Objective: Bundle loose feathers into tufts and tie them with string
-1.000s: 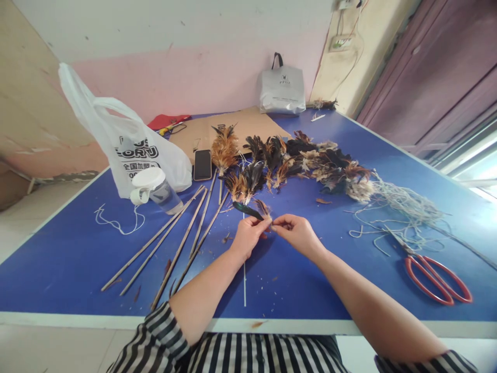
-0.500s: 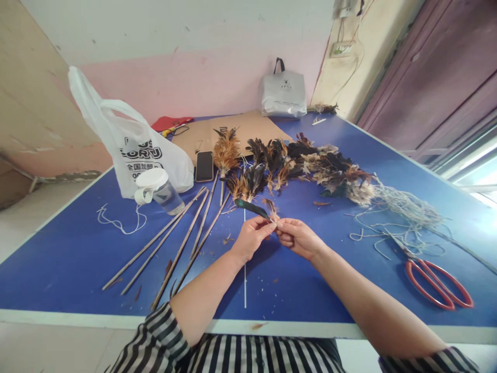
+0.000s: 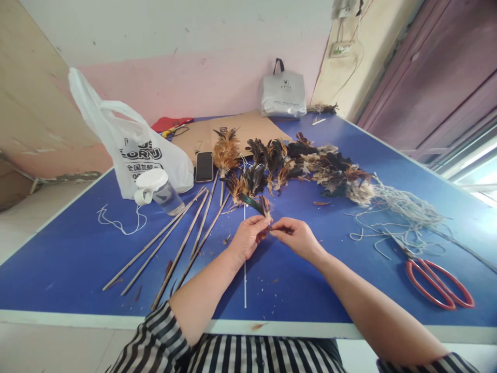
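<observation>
My left hand (image 3: pixel 249 237) pinches a long dark-green feather (image 3: pixel 251 203) together with a short brown, fluffy feather (image 3: pixel 266 206). Both point up and away from me above the table. Close against it on the right, the thumb and fingers of my right hand (image 3: pixel 298 237) are pinched together at the lower quill ends. What lies between those fingertips is too small and hidden to make out. Just beyond my hands lie bunches of brown and black feathers (image 3: pixel 254 178), with a golden-brown bunch (image 3: pixel 225 150) behind them.
Thin sticks (image 3: pixel 180 248) lie to the left on the blue table (image 3: pixel 310 300). A plastic bottle (image 3: pixel 165 194), a white bag (image 3: pixel 128 140) and a phone (image 3: pixel 204 167) stand or lie beyond. Tangled string (image 3: pixel 407 207) and red-handled scissors (image 3: pixel 438 282) are at right.
The brown feather has come up beside the green one in my left hand. My right fingers have shifted slightly down to the quill ends.
</observation>
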`<state>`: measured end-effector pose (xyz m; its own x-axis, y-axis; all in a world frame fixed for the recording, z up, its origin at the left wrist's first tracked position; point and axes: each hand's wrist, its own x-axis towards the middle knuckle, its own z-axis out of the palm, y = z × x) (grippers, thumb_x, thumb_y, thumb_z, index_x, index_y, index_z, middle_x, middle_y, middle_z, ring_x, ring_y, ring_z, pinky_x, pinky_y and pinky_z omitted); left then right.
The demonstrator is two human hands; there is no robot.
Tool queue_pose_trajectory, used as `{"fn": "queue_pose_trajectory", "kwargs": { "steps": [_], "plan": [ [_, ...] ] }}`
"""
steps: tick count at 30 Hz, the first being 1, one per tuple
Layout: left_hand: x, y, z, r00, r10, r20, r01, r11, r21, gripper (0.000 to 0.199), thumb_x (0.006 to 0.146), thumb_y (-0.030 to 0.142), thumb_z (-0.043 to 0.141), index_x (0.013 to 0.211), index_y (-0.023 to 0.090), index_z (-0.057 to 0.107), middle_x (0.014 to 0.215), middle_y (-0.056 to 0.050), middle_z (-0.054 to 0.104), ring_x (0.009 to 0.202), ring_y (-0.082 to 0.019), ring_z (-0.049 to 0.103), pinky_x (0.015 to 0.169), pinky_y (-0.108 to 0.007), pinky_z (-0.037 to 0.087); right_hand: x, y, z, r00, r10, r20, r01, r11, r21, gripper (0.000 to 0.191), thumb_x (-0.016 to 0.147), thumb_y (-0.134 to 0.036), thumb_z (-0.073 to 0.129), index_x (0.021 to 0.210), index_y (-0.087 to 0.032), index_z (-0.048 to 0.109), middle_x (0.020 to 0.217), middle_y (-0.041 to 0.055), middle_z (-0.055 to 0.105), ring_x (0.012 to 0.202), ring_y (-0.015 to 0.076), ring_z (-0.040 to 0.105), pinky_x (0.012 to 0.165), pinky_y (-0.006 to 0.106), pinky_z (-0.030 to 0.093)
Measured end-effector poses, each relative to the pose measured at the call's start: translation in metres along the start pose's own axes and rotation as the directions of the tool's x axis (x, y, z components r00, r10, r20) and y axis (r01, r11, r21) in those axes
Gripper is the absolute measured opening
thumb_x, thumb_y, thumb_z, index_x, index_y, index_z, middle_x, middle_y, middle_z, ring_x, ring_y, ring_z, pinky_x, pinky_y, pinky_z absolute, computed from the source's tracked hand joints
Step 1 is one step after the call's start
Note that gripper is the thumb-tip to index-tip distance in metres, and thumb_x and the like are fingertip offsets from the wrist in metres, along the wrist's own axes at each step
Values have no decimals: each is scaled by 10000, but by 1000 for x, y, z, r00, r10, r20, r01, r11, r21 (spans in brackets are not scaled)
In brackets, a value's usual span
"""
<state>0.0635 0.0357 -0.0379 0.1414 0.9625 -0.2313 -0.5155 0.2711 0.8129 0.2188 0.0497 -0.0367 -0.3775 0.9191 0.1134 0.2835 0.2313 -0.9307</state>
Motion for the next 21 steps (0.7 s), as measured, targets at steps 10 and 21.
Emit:
{"fn": "queue_pose_trajectory", "kwargs": {
  "steps": [10,21],
  "plan": [
    [-1,-3,2,998,-53,28,50,993,106,299,565,368,775,701,121,673,569,3,541,498,-46,424,475,-186,298,-2,3,-3,966,-247,-77,200,901,-385,170,787,-326,553,693,-199,616,652,28,567,560,127,469,572,257,374],
    [4,-9,-2,998,23,-56,-10,974,225,321,577,397,756,710,119,667,656,-32,616,574,-84,524,509,-195,356,7,4,-24,996,-26,-82,2,961,-277,224,716,-376,603,775,-172,673,627,7,615,526,109,471,520,235,375]
  ]
}}
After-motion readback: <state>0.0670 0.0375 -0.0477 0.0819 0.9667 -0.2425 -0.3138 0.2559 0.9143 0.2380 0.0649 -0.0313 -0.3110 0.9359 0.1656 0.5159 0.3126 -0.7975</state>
